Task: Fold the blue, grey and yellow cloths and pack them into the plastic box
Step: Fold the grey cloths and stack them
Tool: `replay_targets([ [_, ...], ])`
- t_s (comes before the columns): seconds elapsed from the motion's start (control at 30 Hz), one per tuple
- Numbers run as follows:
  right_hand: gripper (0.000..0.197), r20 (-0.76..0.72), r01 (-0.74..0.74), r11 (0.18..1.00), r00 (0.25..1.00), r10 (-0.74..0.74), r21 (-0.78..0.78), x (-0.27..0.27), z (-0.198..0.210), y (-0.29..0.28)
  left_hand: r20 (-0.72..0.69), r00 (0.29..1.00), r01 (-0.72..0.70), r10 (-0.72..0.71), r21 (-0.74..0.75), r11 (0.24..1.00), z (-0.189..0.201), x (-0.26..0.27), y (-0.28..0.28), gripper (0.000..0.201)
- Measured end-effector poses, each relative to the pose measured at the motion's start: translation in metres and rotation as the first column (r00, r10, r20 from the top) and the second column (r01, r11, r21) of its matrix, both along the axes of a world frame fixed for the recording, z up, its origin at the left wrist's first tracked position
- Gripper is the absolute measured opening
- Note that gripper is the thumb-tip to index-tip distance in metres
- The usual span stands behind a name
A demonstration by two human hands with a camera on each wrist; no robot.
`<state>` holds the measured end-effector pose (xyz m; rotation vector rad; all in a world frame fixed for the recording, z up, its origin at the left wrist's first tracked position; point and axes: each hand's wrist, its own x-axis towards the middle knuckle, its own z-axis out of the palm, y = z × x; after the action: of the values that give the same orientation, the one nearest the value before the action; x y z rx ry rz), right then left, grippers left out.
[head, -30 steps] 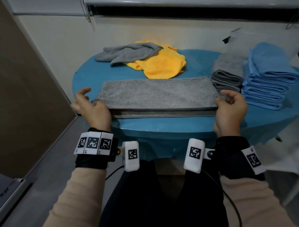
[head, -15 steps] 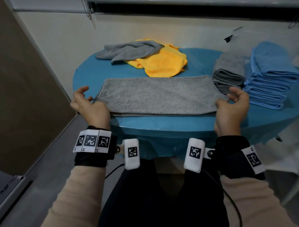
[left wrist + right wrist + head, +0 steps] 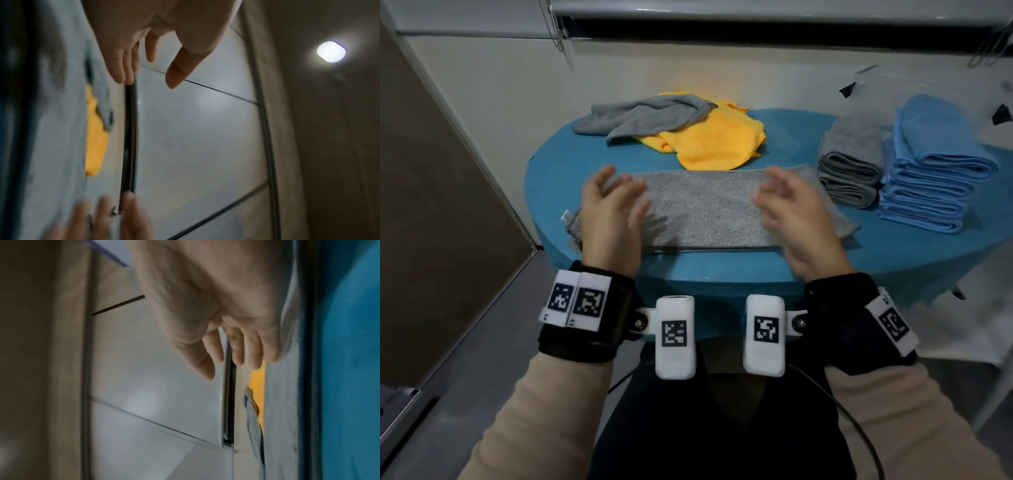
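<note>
A grey cloth, folded into a long strip, lies along the front of the blue table. My left hand hovers over its left end and my right hand over its right part, both with fingers spread and holding nothing; both are motion-blurred. The wrist views show the left hand and right hand with straight, empty fingers. A loose grey cloth lies partly on a crumpled yellow cloth at the back. Folded grey cloths and folded blue cloths are stacked at the right.
A clear plastic box stands behind the stacks at the back right, hard to make out. A wall runs behind the table, and a brown panel stands at the left. The table's front edge is close to my body.
Both hands let go of the strip's ends and moved inward over the cloth, fingers spread. The strip now lies flat by itself.
</note>
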<state>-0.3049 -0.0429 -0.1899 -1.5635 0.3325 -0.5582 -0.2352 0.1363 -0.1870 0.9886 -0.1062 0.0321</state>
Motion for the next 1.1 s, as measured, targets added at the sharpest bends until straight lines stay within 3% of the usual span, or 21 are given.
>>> replay_targets([
  [0.07, 0.045, -0.02, -0.14, 0.946, 0.988, 0.153, 0.291, 0.002, -0.006, 0.002, -0.225, 0.963, 0.113, -0.145, -0.146, 0.983, -0.008, 0.001, 0.003, 0.034],
  [0.1, 0.04, 0.007, -0.15, 0.896, 0.987, 0.162, 0.418, 0.003, -0.009, -0.003, -0.283, 0.943, 0.126, -0.176, -0.188, 0.974, -0.012, 0.003, 0.008, 0.019],
  [0.13, 0.033, 0.028, -0.132, 0.849, 0.99, 0.136, 0.512, 0.002, -0.012, -0.011, -0.309, 0.93, 0.13, -0.202, -0.238, 0.962, -0.015, 0.005, 0.014, 0.009],
  [0.23, 0.01, 0.039, -0.026, 0.748, 0.999, 0.0, 0.664, -0.001, -0.016, -0.041, -0.312, 0.934, 0.075, -0.173, -0.303, 0.95, -0.017, 0.01, 0.031, 0.02],
  [0.4, 0.015, 0.021, 0.132, 0.658, 0.975, -0.22, 0.741, -0.014, -0.013, -0.082, -0.348, 0.937, -0.074, -0.028, -0.277, 0.958, -0.014, 0.011, 0.044, 0.017],
  [0.47, 0.014, 0.003, 0.197, 0.697, 0.961, -0.275, 0.689, -0.015, -0.01, -0.087, -0.346, 0.938, -0.085, -0.004, -0.241, 0.967, -0.011, 0.013, 0.045, 0.014],
  [0.53, 0.017, 0.021, 0.23, 0.781, 0.955, -0.296, 0.58, -0.009, -0.002, -0.083, -0.294, 0.956, -0.067, 0.001, -0.212, 0.975, -0.001, 0.018, 0.043, 0.027],
  [0.6, 0.018, 0.09, 0.151, 0.847, 0.97, -0.227, 0.51, 0.003, 0.015, -0.073, -0.206, 0.978, 0.004, -0.045, -0.196, 0.981, 0.018, 0.024, 0.033, 0.034],
  [0.7, 0.02, 0.084, -0.055, 0.885, 0.996, 0.018, 0.462, 0.034, 0.038, -0.051, -0.178, 0.971, 0.14, -0.163, -0.135, 0.981, 0.047, 0.04, 0.007, 0.024],
  [0.77, 0.026, 0.044, -0.176, 0.826, 0.982, 0.181, 0.535, 0.057, 0.043, -0.034, -0.253, 0.936, 0.202, -0.243, -0.177, 0.963, 0.054, 0.053, -0.012, 0.026],
  [0.87, 0.009, -0.045, -0.269, 0.722, 0.922, 0.384, 0.637, 0.083, 0.035, -0.012, -0.388, 0.855, 0.249, -0.345, -0.275, 0.928, 0.044, 0.07, -0.032, 0.056],
  [1.0, 0.029, -0.099, -0.209, 0.696, 0.922, 0.374, 0.687, 0.106, 0.014, -0.011, -0.456, 0.75, 0.335, -0.478, -0.362, 0.87, 0.017, 0.091, -0.043, 0.07],
  [1.1, 0.034, -0.092, -0.161, 0.647, 0.936, 0.339, 0.745, 0.11, 0.005, -0.025, -0.439, 0.758, 0.326, -0.482, -0.386, 0.863, 0.003, 0.101, -0.042, 0.065],
])
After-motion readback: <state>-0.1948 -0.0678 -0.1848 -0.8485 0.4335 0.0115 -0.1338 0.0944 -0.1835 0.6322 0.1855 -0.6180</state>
